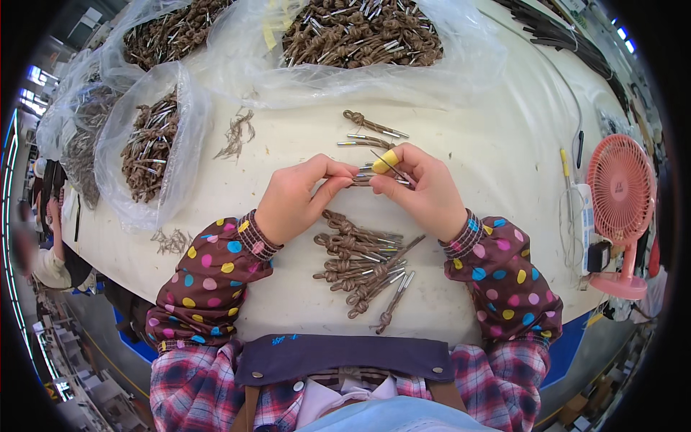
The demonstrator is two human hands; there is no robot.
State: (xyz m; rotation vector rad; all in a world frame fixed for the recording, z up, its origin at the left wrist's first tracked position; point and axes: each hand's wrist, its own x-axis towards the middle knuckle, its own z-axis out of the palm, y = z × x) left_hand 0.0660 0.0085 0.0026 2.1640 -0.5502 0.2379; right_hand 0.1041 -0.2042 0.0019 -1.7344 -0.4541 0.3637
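Observation:
Between both hands is a brown lace (362, 175) with shiny metal tips. My left hand (299, 196) is closed, its thumb and fingers pinching the lace near its tips. My right hand (430, 186) is closed too, with a yellow cover (385, 161) on one finger. It grips a thin dark pointed tool (392, 168) that crosses over that finger; its exact kind I cannot make out. Just beyond the hands lie several loose laces (373, 126), one of them knotted. Nearer to me, a pile of knotted brown laces (356, 259) rests on the pale table, metal tips mostly pointing right.
Clear plastic bags full of brown laces (360, 36) stand at the back, with another bag (150, 144) at the left. Thread scraps (236, 135) lie nearby. A pink fan (620, 191), a power strip (581, 209) and dark straps (561, 32) are at the right.

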